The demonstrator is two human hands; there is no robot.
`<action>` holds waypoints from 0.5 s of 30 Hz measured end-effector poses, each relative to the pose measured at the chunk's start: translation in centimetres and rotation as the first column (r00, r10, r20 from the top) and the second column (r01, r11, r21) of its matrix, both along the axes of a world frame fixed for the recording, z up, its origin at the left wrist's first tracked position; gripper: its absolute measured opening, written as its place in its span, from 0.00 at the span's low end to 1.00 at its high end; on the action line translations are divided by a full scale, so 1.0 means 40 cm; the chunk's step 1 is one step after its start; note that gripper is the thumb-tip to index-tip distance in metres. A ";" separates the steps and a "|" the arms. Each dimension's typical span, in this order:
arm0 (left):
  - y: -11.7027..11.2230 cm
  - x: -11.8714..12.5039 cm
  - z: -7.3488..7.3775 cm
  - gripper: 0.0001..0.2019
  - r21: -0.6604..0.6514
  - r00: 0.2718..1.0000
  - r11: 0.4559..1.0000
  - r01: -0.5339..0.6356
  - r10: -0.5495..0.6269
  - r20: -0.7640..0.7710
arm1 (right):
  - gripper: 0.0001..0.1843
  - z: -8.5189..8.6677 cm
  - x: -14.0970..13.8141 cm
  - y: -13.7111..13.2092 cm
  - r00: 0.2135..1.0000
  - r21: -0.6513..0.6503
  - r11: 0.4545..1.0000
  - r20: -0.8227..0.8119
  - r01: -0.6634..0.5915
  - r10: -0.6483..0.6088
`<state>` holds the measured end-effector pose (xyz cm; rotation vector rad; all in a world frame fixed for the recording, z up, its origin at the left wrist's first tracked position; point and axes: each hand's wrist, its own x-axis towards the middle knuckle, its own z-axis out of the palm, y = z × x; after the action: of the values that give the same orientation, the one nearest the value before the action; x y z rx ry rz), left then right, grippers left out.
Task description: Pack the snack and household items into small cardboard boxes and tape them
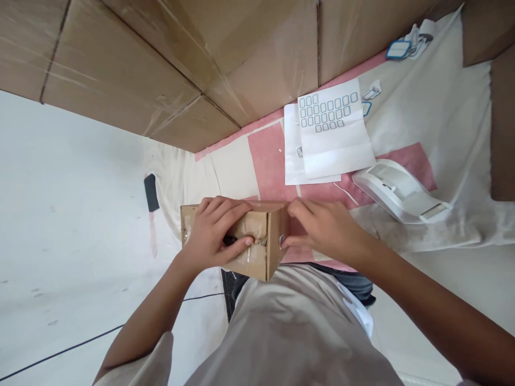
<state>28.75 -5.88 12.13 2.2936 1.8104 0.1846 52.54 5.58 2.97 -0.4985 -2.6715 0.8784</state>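
Head view: the left hand (219,230) is half closed over a taped cardboard box (253,262), its fingers bent across the top edge and its thumb flat on the near face, beside a dark gap. That spread grip probably steadies the box while the other hand works at its end. The right hand (311,225) is partly curled at the box's right end, thumb apart from the fingers and close to a small white label (281,241); whether it pinches anything, I cannot tell. The box sits right before the body, near the table's close edge, likely so both hands reach it easily.

Beyond it, a pink-and-white cloth (267,166) covers the table. A sheet of blue-bordered labels (341,145) overlaps another white sheet (293,166), face up and seemingly within easy reach of the right hand. Just beside them rests a white plastic dispenser (402,193), probably for tape. Farther out lie crumpled label scraps (399,49), near a wall of taped cartons (261,69).
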 end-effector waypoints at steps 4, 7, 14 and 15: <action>-0.001 -0.001 0.000 0.23 -0.008 1.000 1.000 -0.001 0.001 0.011 | 0.25 -0.021 0.003 0.014 0.977 -0.027 0.977 0.003 0.214 -0.214; 0.000 -0.001 0.002 0.22 -0.017 1.000 1.000 -0.009 0.010 0.016 | 0.22 -0.033 0.028 0.009 0.962 -0.157 0.954 -0.057 0.256 -0.267; 0.006 -0.002 -0.001 0.22 -0.018 0.999 1.000 -0.006 0.006 0.043 | 0.61 -0.030 0.003 -0.102 0.981 -0.369 0.929 -0.190 -0.032 -0.041; 0.004 -0.001 0.004 0.22 -0.022 0.999 1.000 0.001 0.000 0.049 | 0.61 -0.027 -0.004 -0.112 0.980 -0.387 0.922 -0.189 -0.014 -0.065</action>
<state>28.73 -5.70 12.31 2.2547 1.7791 0.2174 52.37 1.10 1.89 -0.4985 -2.3093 1.3822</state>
